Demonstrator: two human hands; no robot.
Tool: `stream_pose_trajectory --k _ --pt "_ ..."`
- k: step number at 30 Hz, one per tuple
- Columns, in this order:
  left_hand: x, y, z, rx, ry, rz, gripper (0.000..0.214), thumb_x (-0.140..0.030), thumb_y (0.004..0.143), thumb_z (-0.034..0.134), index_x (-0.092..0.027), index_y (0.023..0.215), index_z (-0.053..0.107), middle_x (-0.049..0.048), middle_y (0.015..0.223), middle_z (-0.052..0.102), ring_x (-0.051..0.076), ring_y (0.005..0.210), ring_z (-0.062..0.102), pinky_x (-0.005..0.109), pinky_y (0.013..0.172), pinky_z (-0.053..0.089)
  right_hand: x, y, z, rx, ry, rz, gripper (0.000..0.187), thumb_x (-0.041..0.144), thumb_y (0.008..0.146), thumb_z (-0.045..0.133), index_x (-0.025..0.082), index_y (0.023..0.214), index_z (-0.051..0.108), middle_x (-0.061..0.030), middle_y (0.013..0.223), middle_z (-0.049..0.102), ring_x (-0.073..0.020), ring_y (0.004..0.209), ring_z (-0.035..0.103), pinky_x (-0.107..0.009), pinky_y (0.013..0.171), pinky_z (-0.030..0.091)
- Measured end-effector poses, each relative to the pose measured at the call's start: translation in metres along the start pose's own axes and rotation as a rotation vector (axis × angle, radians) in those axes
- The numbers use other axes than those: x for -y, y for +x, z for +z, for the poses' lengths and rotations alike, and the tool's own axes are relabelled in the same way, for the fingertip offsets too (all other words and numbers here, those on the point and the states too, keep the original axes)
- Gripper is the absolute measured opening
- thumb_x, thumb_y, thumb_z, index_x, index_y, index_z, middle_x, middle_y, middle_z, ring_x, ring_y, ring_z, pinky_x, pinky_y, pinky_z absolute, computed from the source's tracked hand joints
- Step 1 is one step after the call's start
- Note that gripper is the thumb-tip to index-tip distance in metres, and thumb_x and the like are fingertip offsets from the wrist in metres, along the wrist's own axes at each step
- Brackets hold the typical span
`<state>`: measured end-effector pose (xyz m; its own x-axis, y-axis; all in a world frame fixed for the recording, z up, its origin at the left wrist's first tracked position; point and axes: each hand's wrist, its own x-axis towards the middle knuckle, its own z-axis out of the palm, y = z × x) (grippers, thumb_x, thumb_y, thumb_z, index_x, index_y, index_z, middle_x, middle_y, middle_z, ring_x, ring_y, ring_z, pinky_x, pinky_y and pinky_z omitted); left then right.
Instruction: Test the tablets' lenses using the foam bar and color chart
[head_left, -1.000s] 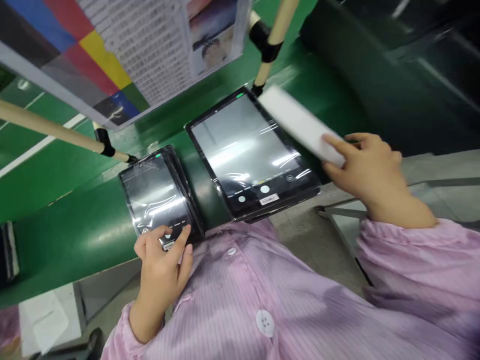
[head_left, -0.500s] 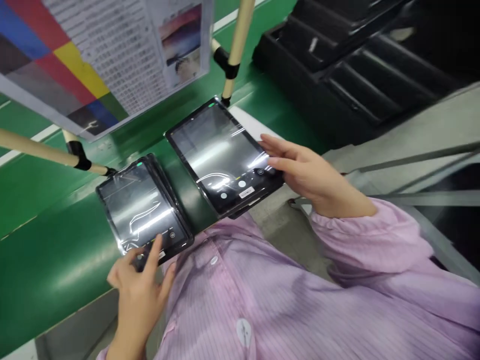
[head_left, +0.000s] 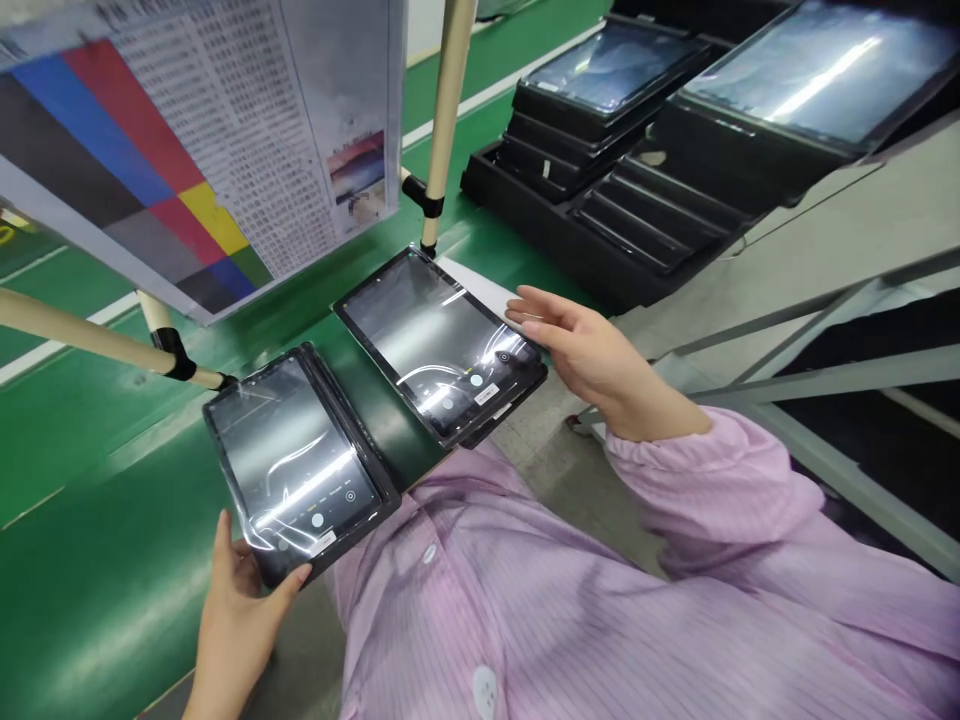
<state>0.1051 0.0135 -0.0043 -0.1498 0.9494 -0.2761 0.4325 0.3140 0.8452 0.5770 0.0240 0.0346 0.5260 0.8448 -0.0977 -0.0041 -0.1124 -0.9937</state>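
Note:
Two tablets with lit camera screens lie side by side. My left hand [head_left: 240, 620] holds the near corner of the left tablet [head_left: 281, 450], thumb on its bottom edge and fingers along its left side, partly hidden beneath. This tablet rests on a black tray that shows along its right edge. At the right tablet [head_left: 427, 335], my right hand [head_left: 574, 345] is open, its fingers stretched out at the right edge; whether they press on it I cannot tell. A black edge shows under this tablet too, and white labels sit near both bottom edges.
A green bench [head_left: 112, 540] carries the tablets. Ahead, a printed chart sheet [head_left: 225, 150] hangs by cream-coloured pipes [head_left: 446, 110]. Stacked black trays [head_left: 615, 220] with more tablets [head_left: 611, 65] stand at upper right. A grey metal frame [head_left: 825, 370] is on the right.
My left hand has moved from the left tablet's screen down to its near corner. My right hand stays by the right tablet. The view has shifted, bringing the tablets on the trays into sight.

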Motion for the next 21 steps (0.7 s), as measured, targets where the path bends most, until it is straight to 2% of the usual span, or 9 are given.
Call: stream_pose_trajectory --k 2,4,5,7,10,13,16,18,21 --pt "-0.007 0.002 -0.001 0.031 -0.217 -0.153 0.103 -0.052 0.054 0.091 -0.023 0.143 0.049 0.0055 0.103 0.070 0.024 0.091 0.068 0.037 0.083 0.057 0.005 -0.008 0.004 -0.106 -0.096 -0.148 0.059 0.040 0.078 0.073 0.023 0.133 0.060 -0.0098 0.133 0.063 -0.0273 0.128 0.059 -0.052 0.117 0.040" --pt "-0.017 0.006 -0.003 0.045 -0.439 -0.278 0.071 -0.063 0.061 0.083 -0.019 0.114 0.067 0.0069 0.103 0.072 0.024 0.090 0.069 0.034 0.075 0.058 0.014 -0.020 0.014 -0.156 -0.240 -0.322 0.052 0.039 0.084 0.068 0.024 0.133 0.060 -0.0094 0.132 0.063 -0.0263 0.125 0.060 -0.051 0.115 0.042" --pt "-0.022 0.008 -0.003 0.029 -0.528 -0.320 0.060 -0.064 0.064 0.080 -0.018 0.100 0.070 0.0060 0.100 0.073 0.023 0.086 0.069 0.032 0.070 0.058 0.019 -0.027 0.021 -0.150 -0.311 -0.405 0.048 0.038 0.086 0.067 0.025 0.132 0.061 -0.0092 0.129 0.063 -0.0259 0.122 0.060 -0.050 0.114 0.043" --pt "-0.031 0.013 -0.002 -0.030 -0.650 -0.347 0.042 -0.055 0.069 0.081 -0.018 0.086 0.070 0.0021 0.091 0.073 0.017 0.077 0.067 0.026 0.062 0.057 0.029 -0.042 0.039 -0.082 -0.408 -0.556 0.039 0.036 0.089 0.064 0.024 0.126 0.064 -0.0089 0.121 0.066 -0.0249 0.116 0.062 -0.049 0.108 0.047" --pt "-0.044 0.017 0.001 -0.047 -0.735 -0.306 0.026 -0.030 0.071 0.082 -0.017 0.091 0.072 0.0000 0.089 0.075 0.012 0.072 0.067 0.020 0.062 0.056 0.037 -0.063 0.075 0.150 -0.425 -0.685 0.030 0.032 0.091 0.061 0.023 0.119 0.068 -0.0082 0.112 0.067 -0.0219 0.107 0.064 -0.044 0.098 0.053" --pt "-0.052 0.015 0.001 0.006 -0.790 -0.281 0.038 -0.019 0.068 0.082 -0.017 0.106 0.073 0.0031 0.096 0.078 0.014 0.073 0.070 0.021 0.062 0.058 0.037 -0.081 0.110 0.478 -0.403 -0.671 0.032 0.033 0.093 0.059 0.020 0.121 0.068 -0.0101 0.118 0.065 -0.0204 0.109 0.064 -0.042 0.098 0.054" --pt "-0.057 0.002 0.000 -0.013 -0.850 -0.202 0.046 -0.019 0.066 0.085 -0.018 0.111 0.073 0.0043 0.100 0.079 0.014 0.075 0.072 0.020 0.065 0.059 0.034 -0.094 0.134 0.730 -0.420 -0.538 0.054 0.035 0.093 0.057 0.016 0.143 0.055 -0.0154 0.141 0.053 -0.0245 0.128 0.056 -0.045 0.111 0.048" --pt "-0.061 -0.012 0.001 -0.004 -0.885 -0.132 0.050 -0.024 0.066 0.087 -0.021 0.114 0.073 0.0046 0.106 0.079 0.015 0.081 0.074 0.021 0.070 0.060 0.032 -0.100 0.141 0.783 -0.439 -0.450 0.072 0.040 0.092 0.057 0.011 0.155 0.038 -0.0194 0.153 0.040 -0.0298 0.140 0.045 -0.051 0.118 0.040" --pt "-0.071 -0.033 0.008 0.050 -0.924 -0.001 0.051 -0.031 0.069 0.087 -0.028 0.118 0.072 0.0024 0.110 0.078 0.017 0.088 0.074 0.026 0.078 0.062 0.033 -0.101 0.141 0.701 -0.276 -0.443 0.083 0.048 0.093 0.056 0.011 0.161 0.026 -0.0196 0.157 0.036 -0.0312 0.145 0.040 -0.054 0.120 0.036"
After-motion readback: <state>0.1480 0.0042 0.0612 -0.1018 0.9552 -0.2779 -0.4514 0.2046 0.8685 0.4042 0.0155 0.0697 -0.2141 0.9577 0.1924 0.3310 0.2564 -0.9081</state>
